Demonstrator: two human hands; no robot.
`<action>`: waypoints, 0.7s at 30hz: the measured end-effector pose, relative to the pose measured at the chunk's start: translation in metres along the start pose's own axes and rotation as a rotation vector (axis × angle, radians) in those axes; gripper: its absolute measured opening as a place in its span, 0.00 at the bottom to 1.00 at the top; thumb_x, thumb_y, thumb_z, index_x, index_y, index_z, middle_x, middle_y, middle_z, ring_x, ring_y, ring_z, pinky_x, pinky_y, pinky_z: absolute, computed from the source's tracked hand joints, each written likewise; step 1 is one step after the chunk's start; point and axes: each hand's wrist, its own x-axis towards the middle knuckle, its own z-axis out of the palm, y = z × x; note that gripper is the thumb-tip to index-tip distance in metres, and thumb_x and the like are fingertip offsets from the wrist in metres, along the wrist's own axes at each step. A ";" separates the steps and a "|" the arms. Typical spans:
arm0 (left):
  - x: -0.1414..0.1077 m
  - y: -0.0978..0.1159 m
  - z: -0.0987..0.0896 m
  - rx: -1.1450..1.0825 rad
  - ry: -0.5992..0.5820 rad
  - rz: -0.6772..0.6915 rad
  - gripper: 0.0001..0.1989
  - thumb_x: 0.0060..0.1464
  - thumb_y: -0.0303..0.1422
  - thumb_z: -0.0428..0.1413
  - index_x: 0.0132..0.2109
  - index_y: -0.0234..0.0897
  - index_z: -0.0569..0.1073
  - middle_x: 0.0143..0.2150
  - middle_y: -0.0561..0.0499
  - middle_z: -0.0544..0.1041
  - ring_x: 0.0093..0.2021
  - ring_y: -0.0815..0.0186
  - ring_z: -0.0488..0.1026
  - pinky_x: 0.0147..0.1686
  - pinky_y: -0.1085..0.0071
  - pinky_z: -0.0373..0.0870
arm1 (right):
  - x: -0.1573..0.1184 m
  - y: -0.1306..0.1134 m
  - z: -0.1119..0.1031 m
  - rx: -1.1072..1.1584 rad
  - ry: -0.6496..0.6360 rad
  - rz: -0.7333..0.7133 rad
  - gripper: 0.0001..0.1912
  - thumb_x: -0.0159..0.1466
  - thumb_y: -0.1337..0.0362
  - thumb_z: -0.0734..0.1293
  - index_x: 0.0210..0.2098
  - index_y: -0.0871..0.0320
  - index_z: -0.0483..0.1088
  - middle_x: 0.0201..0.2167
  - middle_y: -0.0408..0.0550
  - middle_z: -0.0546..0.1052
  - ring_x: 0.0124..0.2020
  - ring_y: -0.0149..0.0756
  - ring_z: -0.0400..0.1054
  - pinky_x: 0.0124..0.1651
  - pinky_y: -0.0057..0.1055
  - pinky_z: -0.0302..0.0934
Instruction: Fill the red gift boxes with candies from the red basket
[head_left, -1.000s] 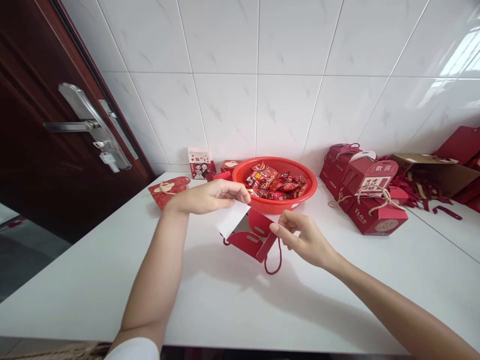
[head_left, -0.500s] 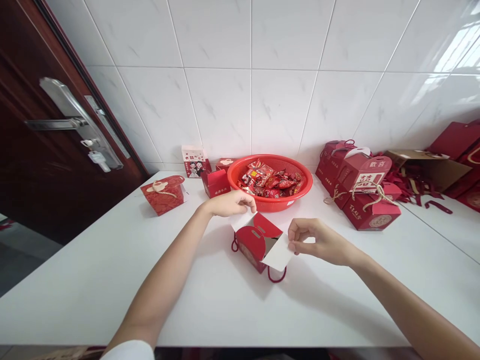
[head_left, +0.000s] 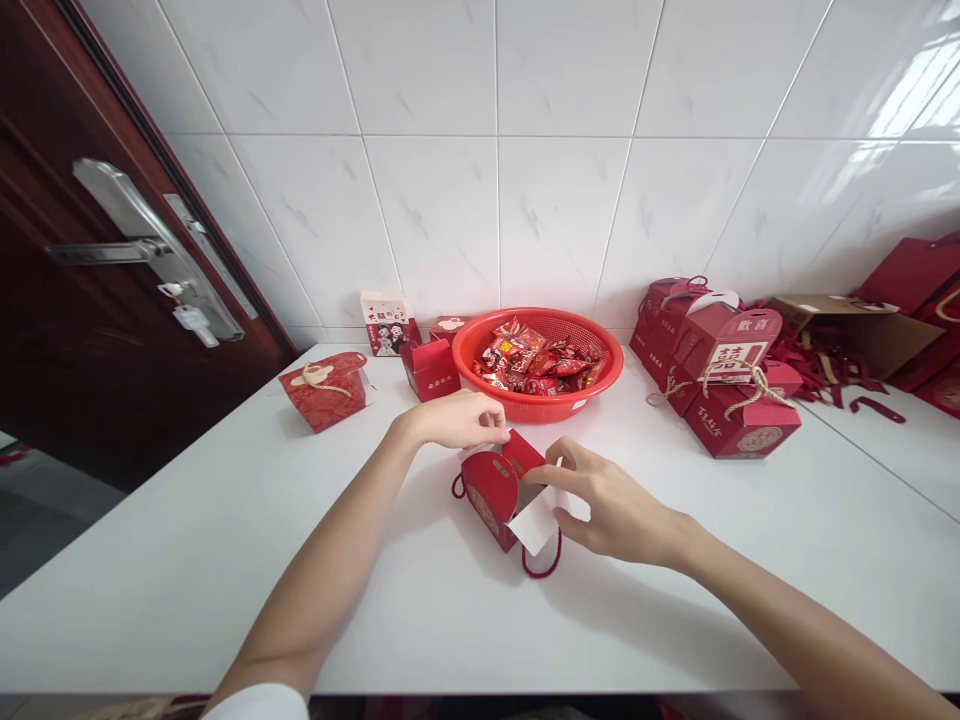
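In front of me a small red gift box point(head_left: 491, 490) sits on the table with its top partly open. Its curved red panels lean inward, and a white inner flap sticks out on the right. Dark red cord handles hang at two ends. My left hand point(head_left: 465, 418) is closed at the far-left end of the box, fingers pinched at its flap, which they partly hide. My right hand point(head_left: 600, 495) is at the near-right end with its fingers apart. Its index finger reaches over the opening, and its thumb is lower, outside the white flap.
Behind the box stands a red plastic basket point(head_left: 540, 405) of wrapped sweets. Several red gift boxes point(head_left: 739, 415) are stacked at right, near an open cardboard box point(head_left: 885, 340). A patterned red box point(head_left: 326, 395) stands left. A door point(head_left: 45, 330) borders the left side.
My right hand has moved left and let the white flap out of its pinch, its index finger now over the opening. The box has shifted slightly left. My left hand stays at the far end.
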 end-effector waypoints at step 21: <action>-0.022 -0.003 -0.014 -0.019 -0.188 0.105 0.36 0.34 0.39 0.70 0.53 0.42 0.69 0.55 0.48 0.74 0.56 0.54 0.70 0.49 0.67 0.68 | -0.009 0.010 0.008 0.462 0.151 0.454 0.33 0.56 0.59 0.72 0.59 0.54 0.61 0.48 0.52 0.75 0.35 0.37 0.72 0.42 0.40 0.71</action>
